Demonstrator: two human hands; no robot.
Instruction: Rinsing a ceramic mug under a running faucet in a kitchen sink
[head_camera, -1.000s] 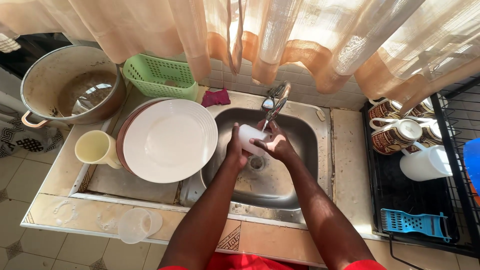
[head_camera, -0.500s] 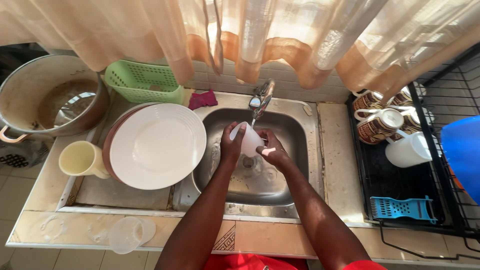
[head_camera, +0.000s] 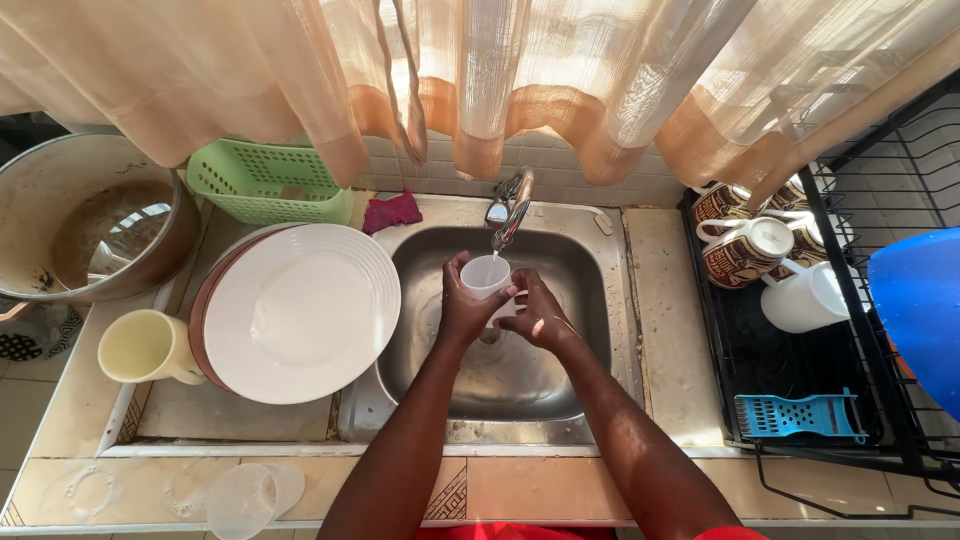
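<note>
Both my hands hold a small white cup upright over the steel sink, right under the tap, where a thin stream of water runs into it. My left hand wraps the cup's left side. From the right, my right hand grips it with fingers on the rim. A stack of large white plates lies just left of the sink.
A cream mug and a big dirty metal pot sit at left, a green basket and red cloth behind. Clear plastic cup lies near the front edge. At right, a black rack holds mugs, a white jug and a blue grater.
The cup has been turned upright and raised under the tap's water stream; my hands shifted slightly with it. The camera view moved a little.
</note>
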